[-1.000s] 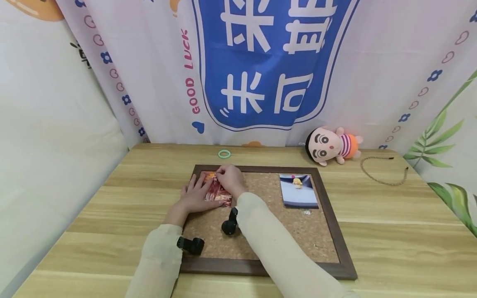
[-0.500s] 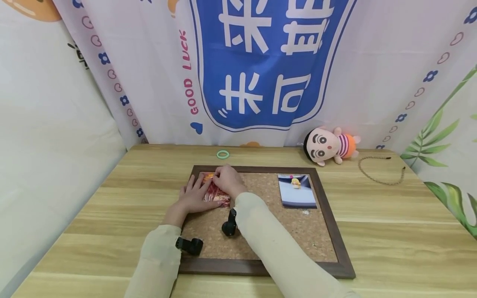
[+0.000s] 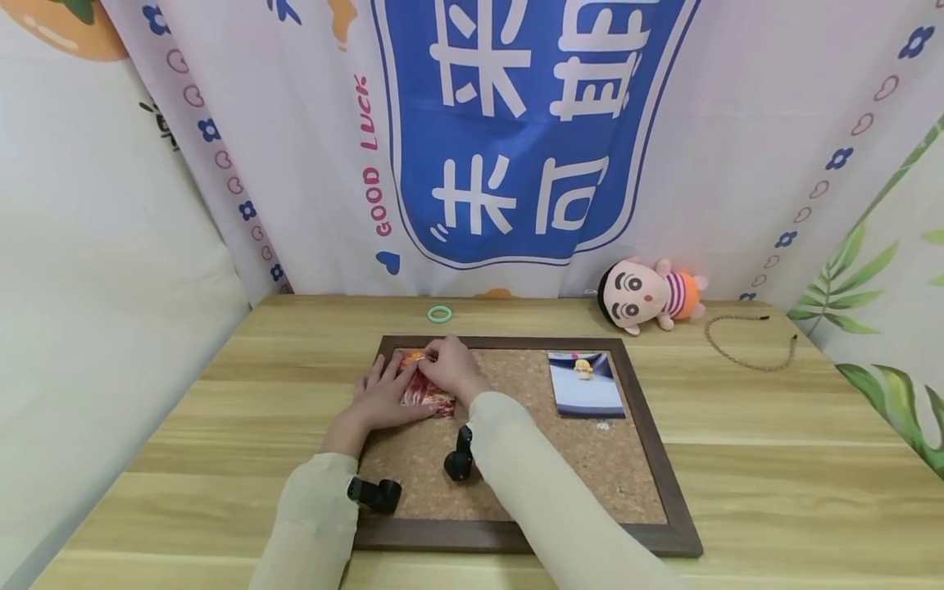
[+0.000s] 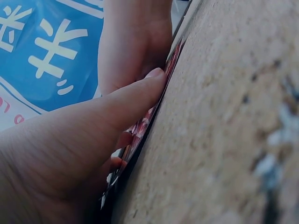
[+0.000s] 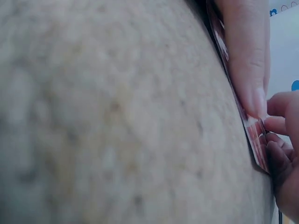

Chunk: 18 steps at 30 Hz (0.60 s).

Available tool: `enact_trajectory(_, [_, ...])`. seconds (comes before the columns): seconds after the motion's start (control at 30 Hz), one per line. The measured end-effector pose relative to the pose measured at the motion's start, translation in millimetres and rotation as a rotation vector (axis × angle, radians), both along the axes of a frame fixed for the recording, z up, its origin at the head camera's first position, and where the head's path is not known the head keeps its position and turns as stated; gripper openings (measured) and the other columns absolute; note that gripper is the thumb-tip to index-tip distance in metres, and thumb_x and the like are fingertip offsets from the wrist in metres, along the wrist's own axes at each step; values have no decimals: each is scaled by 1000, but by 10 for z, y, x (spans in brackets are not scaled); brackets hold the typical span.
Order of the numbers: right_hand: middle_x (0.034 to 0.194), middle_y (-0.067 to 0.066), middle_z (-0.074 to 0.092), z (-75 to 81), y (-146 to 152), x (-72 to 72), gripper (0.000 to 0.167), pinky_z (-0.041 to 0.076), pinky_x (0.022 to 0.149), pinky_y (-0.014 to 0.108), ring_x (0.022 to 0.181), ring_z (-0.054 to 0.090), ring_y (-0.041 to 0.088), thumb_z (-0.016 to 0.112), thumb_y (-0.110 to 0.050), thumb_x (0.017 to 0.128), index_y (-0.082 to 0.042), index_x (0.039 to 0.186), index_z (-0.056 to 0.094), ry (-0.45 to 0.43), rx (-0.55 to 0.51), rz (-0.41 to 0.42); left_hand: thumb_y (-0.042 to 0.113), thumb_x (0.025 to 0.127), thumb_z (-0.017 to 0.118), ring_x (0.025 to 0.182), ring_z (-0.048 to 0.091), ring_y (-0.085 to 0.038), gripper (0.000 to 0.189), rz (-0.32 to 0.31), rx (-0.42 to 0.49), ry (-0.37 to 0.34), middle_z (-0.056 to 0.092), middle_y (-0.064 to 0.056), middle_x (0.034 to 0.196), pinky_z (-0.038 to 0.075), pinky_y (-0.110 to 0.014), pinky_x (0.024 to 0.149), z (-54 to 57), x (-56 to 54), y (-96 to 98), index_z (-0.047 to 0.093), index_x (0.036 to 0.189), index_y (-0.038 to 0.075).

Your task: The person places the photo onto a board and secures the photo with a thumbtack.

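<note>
A reddish photo lies on the framed cork board, toward its upper left corner. My left hand rests flat over the photo's left side, fingers spread; in the left wrist view its thumb presses the lower edge. At the photo's upper part, my right hand pinches a tiny thing, apparently a push pin, almost wholly hidden by the fingertips. The right wrist view shows those curled fingers against the photo, with a dark speck between them.
A second photo hangs at the board's upper right, a pink pin at its top. Behind the board lie a green ring and a plush doll. A braided cord loop lies at the right.
The head view has tilted slightly, shifting the scene down. Both hands stay at the photo; the right fingers shift only a little there.
</note>
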State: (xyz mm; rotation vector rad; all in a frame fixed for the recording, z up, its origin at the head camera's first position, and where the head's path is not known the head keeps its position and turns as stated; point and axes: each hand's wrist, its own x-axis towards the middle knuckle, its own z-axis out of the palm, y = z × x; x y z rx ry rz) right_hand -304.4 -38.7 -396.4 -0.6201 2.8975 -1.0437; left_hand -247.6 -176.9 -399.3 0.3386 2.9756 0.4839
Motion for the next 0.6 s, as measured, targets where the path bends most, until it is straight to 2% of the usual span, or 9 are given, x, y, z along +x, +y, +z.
enact_trajectory(0.17, [103, 10, 54, 129, 75, -61, 33, 41, 77, 31, 93, 51, 20, 53, -22, 86, -4, 113, 56, -101, -94, 50, 55, 75, 53, 125, 0, -39, 80, 21, 104, 32, 13, -17, 140, 8, -62, 89, 28, -61, -11, 28, 136, 10])
enact_trajectory(0.27, [110, 11, 54, 244, 160, -108, 39, 41, 79, 31, 97, 52, 22, 50, -23, 88, -1, 120, 50, -209, -139, 114, 49, 77, 55, 125, 5, -40, 74, 30, 163, 46, 19, -19, 139, 10, -62, 89, 55, -97, -29, 34, 133, 6])
enact_trajectory(0.33, [114, 11, 52, 330, 237, -124, 42, 41, 80, 32, 99, 51, 23, 48, -26, 89, -2, 123, 46, -313, -181, 172, 44, 79, 56, 123, 14, -40, 68, 18, 213, 69, 25, -21, 135, 15, -59, 90, 72, -110, -40, 38, 130, 2])
enact_trajectory(0.43, [122, 11, 46, 483, 378, -130, 45, 40, 83, 36, 105, 47, 25, 45, -30, 90, -5, 127, 42, -406, -216, 231, 34, 82, 56, 117, 29, -40, 59, 16, 323, 113, 35, -25, 128, 25, -53, 90, 123, -124, -48, 41, 125, -4])
enact_trajectory(0.5, [126, 11, 42, 599, 485, -108, 48, 36, 87, 38, 111, 42, 25, 44, -33, 90, -8, 130, 38, -385, -192, 250, 27, 84, 56, 107, 41, -38, 54, 17, 390, 146, 44, -26, 118, 32, -49, 86, 180, -125, -44, 41, 122, -8])
enact_trajectory(0.6, [134, 10, 32, 775, 656, -38, 57, 28, 93, 39, 119, 32, 24, 42, -41, 89, -11, 135, 29, -257, -73, 243, 28, 85, 54, 110, 38, -37, 60, 37, 406, 190, 39, -27, 122, 30, -47, 89, 298, -114, -22, 33, 127, -10])
